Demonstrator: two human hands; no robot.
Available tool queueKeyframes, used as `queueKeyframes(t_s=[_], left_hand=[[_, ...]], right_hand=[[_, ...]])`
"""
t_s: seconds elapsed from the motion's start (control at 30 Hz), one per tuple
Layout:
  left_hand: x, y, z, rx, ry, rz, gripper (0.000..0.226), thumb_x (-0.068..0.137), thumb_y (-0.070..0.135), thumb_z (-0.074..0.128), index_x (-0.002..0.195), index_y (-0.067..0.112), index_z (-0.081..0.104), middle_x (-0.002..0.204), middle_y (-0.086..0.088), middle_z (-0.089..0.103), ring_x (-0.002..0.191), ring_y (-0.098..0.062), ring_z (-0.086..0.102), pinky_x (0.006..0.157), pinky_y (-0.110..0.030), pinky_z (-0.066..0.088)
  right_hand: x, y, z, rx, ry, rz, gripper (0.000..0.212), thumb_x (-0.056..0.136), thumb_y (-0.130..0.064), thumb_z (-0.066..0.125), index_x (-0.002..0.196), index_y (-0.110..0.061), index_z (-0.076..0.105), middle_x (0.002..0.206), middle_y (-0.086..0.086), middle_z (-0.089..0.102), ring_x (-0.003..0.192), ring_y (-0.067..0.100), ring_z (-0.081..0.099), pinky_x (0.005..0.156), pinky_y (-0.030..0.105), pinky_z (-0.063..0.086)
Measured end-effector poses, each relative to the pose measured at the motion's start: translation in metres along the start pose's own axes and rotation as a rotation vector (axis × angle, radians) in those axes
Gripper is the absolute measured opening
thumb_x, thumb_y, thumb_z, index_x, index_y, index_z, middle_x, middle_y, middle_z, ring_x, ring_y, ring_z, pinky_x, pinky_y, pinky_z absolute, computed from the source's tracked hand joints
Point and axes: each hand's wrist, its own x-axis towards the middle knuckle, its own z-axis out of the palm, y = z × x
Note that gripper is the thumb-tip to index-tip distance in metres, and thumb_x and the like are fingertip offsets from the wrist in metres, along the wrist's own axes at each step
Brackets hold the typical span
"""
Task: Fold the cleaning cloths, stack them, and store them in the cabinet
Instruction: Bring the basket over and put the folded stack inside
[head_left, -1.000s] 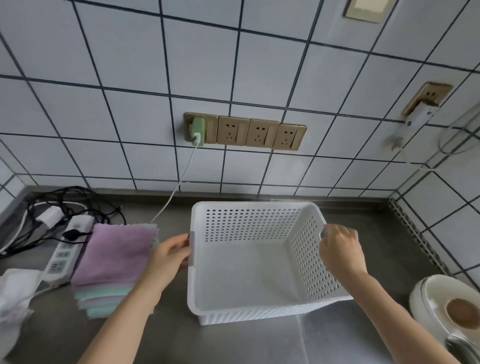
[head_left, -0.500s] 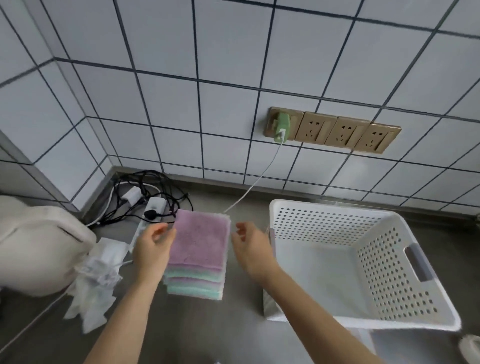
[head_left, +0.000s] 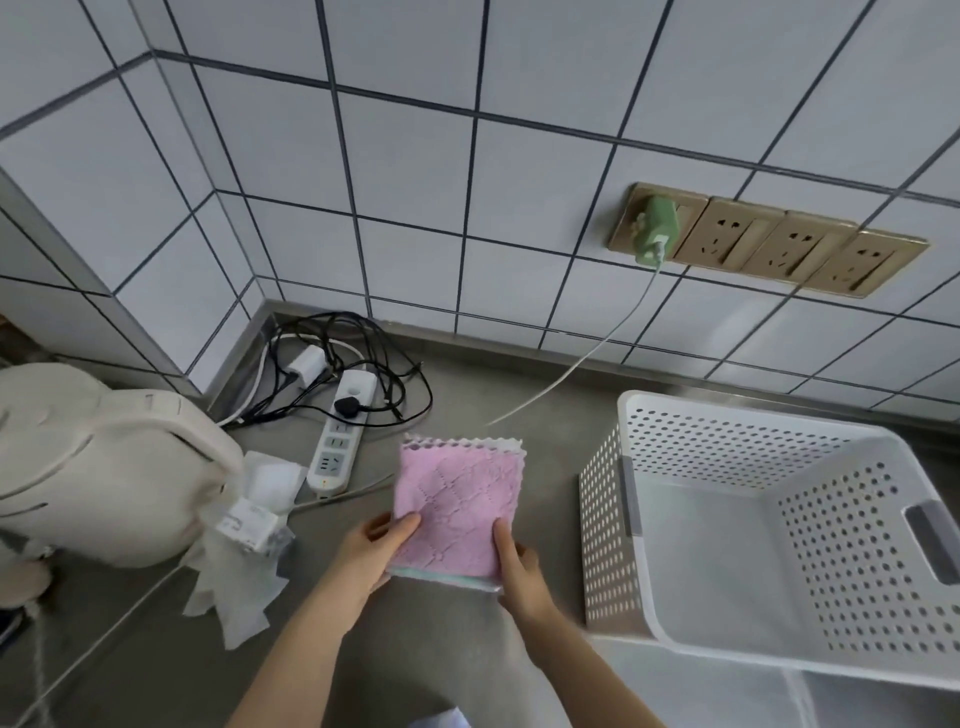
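Both hands grip a stack of folded cloths (head_left: 457, 512) at its near corners: the left hand (head_left: 375, 552) pinches the left corner with the thumb on top, the right hand (head_left: 519, 564) pinches the right corner likewise. The stack, pink cloth uppermost with green edges showing below, sits over the grey bench (head_left: 415, 654), between a power strip (head_left: 342, 431) on the left and a white perforated basket (head_left: 769, 530) on the right; whether it touches the bench cannot be told. Tangled black cables (head_left: 358, 358) lie behind the strip. A green charger (head_left: 655, 228) occupies a wall socket on the tiled wall (head_left: 415, 171). Crumpled white wrapping (head_left: 244, 551) lies at far left.
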Motion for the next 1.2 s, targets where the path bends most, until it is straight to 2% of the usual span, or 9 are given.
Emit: queueKeyframes(t_s=[0.2,0.37,0.5,0.57,0.63,0.73,0.93,1.07,1.2], left_hand=[[0.008,0.010,0.001,0.059,-0.111,-0.071,0.063,0.062,0.066,0.071,0.113,0.031,0.059,0.112,0.011,0.065,0.106,-0.014,0.057,0.096,-0.039,0.039],[0.015,0.014,-0.003,0.049,-0.161,-0.150,0.075,0.053,0.069,0.077,0.112,0.025,0.062,0.110,0.000,0.070,0.105,-0.022,0.060,0.093,-0.041,0.045],[0.018,0.023,0.002,-0.047,-0.141,-0.201,0.075,0.047,0.061,0.079,0.104,0.014,0.068,0.091,-0.003,0.075,0.092,-0.021,0.063,0.073,-0.030,0.045],[0.020,0.029,0.007,-0.054,-0.155,-0.200,0.075,0.050,0.060,0.080,0.107,0.013,0.068,0.097,-0.004,0.075,0.099,-0.023,0.065,0.076,-0.030,0.045],[0.020,0.035,0.010,-0.037,-0.186,-0.211,0.072,0.055,0.063,0.079,0.109,0.016,0.068,0.101,-0.002,0.075,0.102,-0.021,0.065,0.078,-0.029,0.044],[0.016,0.038,0.011,0.009,-0.242,-0.226,0.072,0.057,0.070,0.074,0.110,0.021,0.069,0.101,0.003,0.075,0.101,-0.017,0.066,0.077,-0.028,0.045],[0.001,0.032,0.012,-0.019,-0.169,-0.150,0.083,0.050,0.072,0.072,0.115,0.020,0.063,0.096,0.006,0.075,0.095,-0.014,0.067,0.071,-0.028,0.046],[-0.021,0.033,0.013,-0.084,-0.112,-0.079,0.087,0.051,0.076,0.072,0.123,0.029,0.056,0.114,0.004,0.070,0.107,-0.018,0.062,0.092,-0.038,0.044],[-0.053,0.052,0.012,-0.151,-0.082,0.031,0.066,0.054,0.071,0.070,0.112,0.042,0.060,0.116,0.012,0.068,0.111,-0.013,0.059,0.096,-0.039,0.040]], right_hand=[[0.012,-0.004,-0.004,0.179,-0.088,0.062,0.086,0.062,-0.077,0.059,0.125,-0.019,0.055,0.119,-0.002,0.065,0.106,0.018,0.062,0.086,0.036,0.052],[0.017,-0.007,-0.009,0.129,-0.162,0.074,0.086,0.061,-0.080,0.059,0.111,-0.011,0.068,0.058,-0.008,0.064,0.046,0.007,0.049,0.054,0.025,0.036],[0.023,-0.014,-0.006,0.097,-0.174,0.136,0.093,0.048,-0.089,0.057,0.109,-0.020,0.070,0.082,-0.004,0.071,0.065,0.015,0.059,0.065,0.028,0.048],[0.024,-0.017,-0.007,0.119,-0.177,0.141,0.091,0.054,-0.087,0.055,0.113,-0.019,0.067,0.077,-0.006,0.073,0.074,0.014,0.070,0.074,0.031,0.059],[0.023,-0.021,-0.008,0.141,-0.175,0.132,0.091,0.058,-0.084,0.053,0.119,-0.017,0.064,0.073,-0.009,0.072,0.068,0.008,0.070,0.065,0.026,0.057],[0.023,-0.021,-0.008,0.214,-0.192,0.142,0.082,0.061,-0.081,0.057,0.118,-0.023,0.063,0.107,-0.004,0.073,0.098,0.016,0.069,0.088,0.035,0.054],[0.016,-0.016,-0.007,0.300,-0.243,0.160,0.066,0.064,-0.075,0.061,0.109,-0.026,0.065,0.105,-0.004,0.073,0.100,0.019,0.067,0.087,0.035,0.049],[-0.002,-0.026,-0.011,0.259,-0.146,0.127,0.074,0.051,-0.080,0.067,0.103,-0.028,0.066,0.101,-0.009,0.072,0.101,0.015,0.064,0.096,0.038,0.046],[-0.034,-0.060,-0.022,0.196,-0.198,0.010,0.076,0.054,-0.083,0.063,0.104,-0.026,0.069,0.100,-0.014,0.074,0.100,0.010,0.067,0.083,0.031,0.050]])
